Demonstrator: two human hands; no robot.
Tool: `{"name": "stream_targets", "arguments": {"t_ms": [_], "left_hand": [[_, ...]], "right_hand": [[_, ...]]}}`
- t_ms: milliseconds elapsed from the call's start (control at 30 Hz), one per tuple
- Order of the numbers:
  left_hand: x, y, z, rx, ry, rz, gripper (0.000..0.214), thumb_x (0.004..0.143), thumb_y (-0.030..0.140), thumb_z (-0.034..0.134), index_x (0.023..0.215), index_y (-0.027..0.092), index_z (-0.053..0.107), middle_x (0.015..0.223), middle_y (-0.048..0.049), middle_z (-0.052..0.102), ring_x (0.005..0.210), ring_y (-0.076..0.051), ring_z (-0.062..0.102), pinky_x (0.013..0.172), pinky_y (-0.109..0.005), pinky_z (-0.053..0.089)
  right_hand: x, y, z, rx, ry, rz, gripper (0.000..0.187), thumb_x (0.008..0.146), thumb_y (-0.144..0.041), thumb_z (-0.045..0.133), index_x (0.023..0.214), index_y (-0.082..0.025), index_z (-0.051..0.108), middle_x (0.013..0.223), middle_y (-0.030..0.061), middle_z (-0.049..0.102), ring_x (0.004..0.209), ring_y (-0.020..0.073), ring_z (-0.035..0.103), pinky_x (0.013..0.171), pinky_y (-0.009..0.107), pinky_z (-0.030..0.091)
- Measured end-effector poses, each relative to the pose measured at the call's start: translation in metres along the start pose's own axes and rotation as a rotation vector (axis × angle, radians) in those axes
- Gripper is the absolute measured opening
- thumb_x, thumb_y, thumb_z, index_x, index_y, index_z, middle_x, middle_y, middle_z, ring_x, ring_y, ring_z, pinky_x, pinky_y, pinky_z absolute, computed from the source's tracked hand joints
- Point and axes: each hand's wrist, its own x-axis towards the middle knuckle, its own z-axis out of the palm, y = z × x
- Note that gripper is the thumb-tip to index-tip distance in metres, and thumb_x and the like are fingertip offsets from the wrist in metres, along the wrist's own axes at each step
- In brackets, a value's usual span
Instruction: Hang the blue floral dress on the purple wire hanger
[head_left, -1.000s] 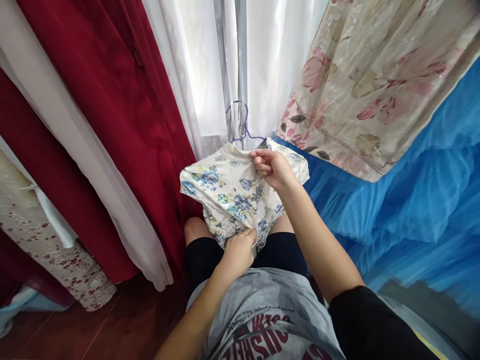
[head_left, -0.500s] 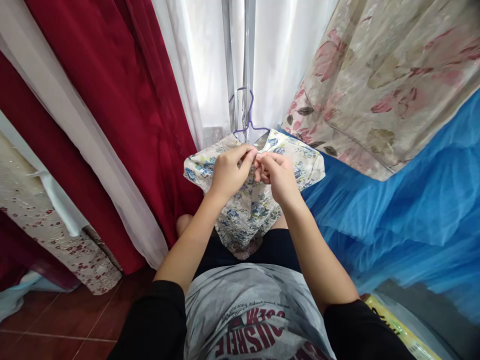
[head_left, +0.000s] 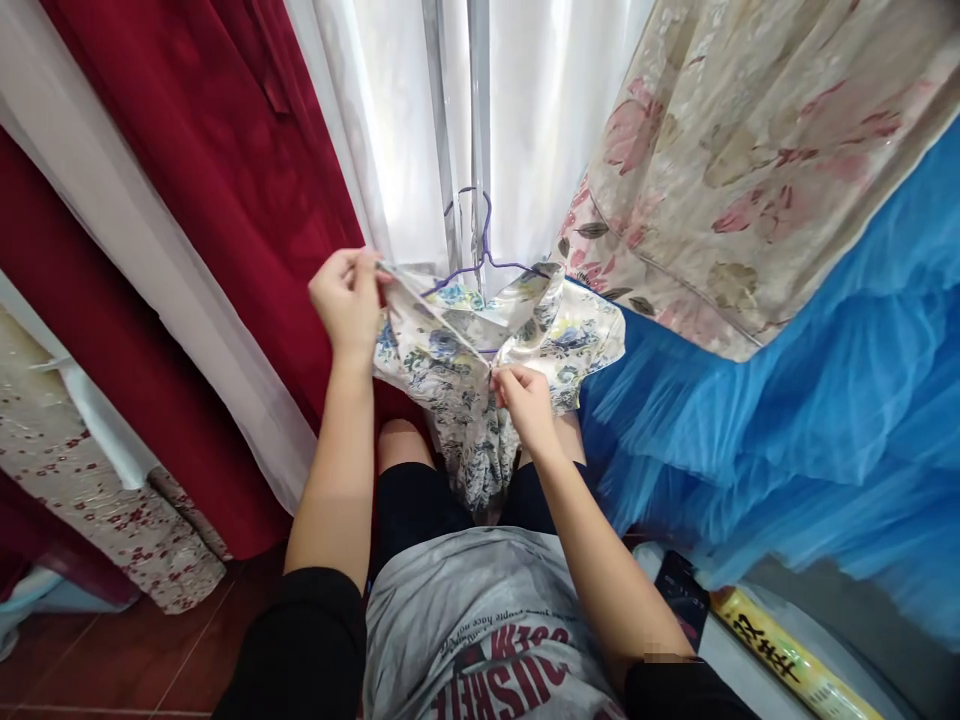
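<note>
A cream blouse with blue flowers [head_left: 450,375] hangs on a purple hanger [head_left: 486,232] in front of me, its neck opening spread wide. My left hand [head_left: 349,300] pinches the edge of the neckline and holds it up and out to the left. At the lower point of the opening, my right hand [head_left: 523,400] is closed on the blouse's front edge. One hanger arm shows inside the pulled-open neck. The blouse's lower part hangs bunched between my knees.
White curtains [head_left: 540,120] hang behind the hanger and a dark red cloth [head_left: 195,170] is at left. On the right are a floral cloth [head_left: 720,190] and blue tulle [head_left: 750,420]. A yellow package [head_left: 787,655] lies at lower right.
My hands were together at the top of the neckline. The left has moved out to the left with the blouse edge, the right slightly down, and the neck now gapes open.
</note>
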Motion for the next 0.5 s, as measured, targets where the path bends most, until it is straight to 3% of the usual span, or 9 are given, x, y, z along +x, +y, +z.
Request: {"name": "stream_targets", "arguments": {"t_ms": [100,200,333,433,500], "left_hand": [[0.000,-0.055,-0.028,-0.215,0.324,-0.316,0.019,0.098,0.023,0.058,0.081,0.014,0.062,0.066,0.0029,0.060,0.062,-0.008,0.059,0.070,-0.020,0.050],[-0.039,-0.094,-0.040,-0.431,0.575,-0.711,0.019,0.098,0.021,0.057,0.080,0.016,0.055,0.066,0.0056,0.056,0.060,-0.006,0.056,0.069,-0.019,0.047],[-0.126,-0.111,-0.023,-0.472,0.501,-0.922,0.029,0.095,0.023,0.064,0.071,0.016,0.049,0.059,0.0062,0.049,0.060,-0.008,0.057,0.070,-0.022,0.048],[-0.177,-0.106,0.002,-0.505,0.391,-1.017,0.028,0.091,0.028,0.071,0.071,0.015,0.054,0.057,0.0058,0.048,0.061,-0.011,0.061,0.071,-0.025,0.049],[-0.192,-0.096,0.019,-0.546,0.304,-1.037,0.026,0.086,0.031,0.077,0.075,0.013,0.061,0.056,0.0049,0.049,0.065,-0.013,0.063,0.073,-0.027,0.050]], "right_hand": [[-0.021,0.001,0.004,0.032,-0.052,0.038,0.029,0.086,-0.028,0.054,0.058,-0.020,0.059,0.045,-0.0034,0.048,0.046,0.0122,0.042,0.052,0.027,0.032],[-0.032,0.002,0.010,0.035,-0.094,0.067,0.029,0.086,-0.029,0.055,0.059,-0.020,0.060,0.045,-0.0028,0.050,0.046,0.0122,0.044,0.052,0.027,0.033],[-0.033,0.013,0.000,0.173,0.035,0.175,0.026,0.084,-0.033,0.058,0.063,-0.019,0.062,0.046,-0.0029,0.049,0.043,0.0105,0.040,0.046,0.026,0.028],[-0.028,0.030,-0.030,0.374,0.326,0.230,0.021,0.080,-0.038,0.062,0.070,-0.020,0.059,0.050,-0.0051,0.046,0.041,0.0087,0.034,0.042,0.024,0.023],[-0.024,0.042,-0.054,0.497,0.526,0.224,0.021,0.080,-0.040,0.061,0.072,-0.022,0.052,0.051,-0.0079,0.039,0.040,0.0085,0.031,0.040,0.023,0.025]]}}
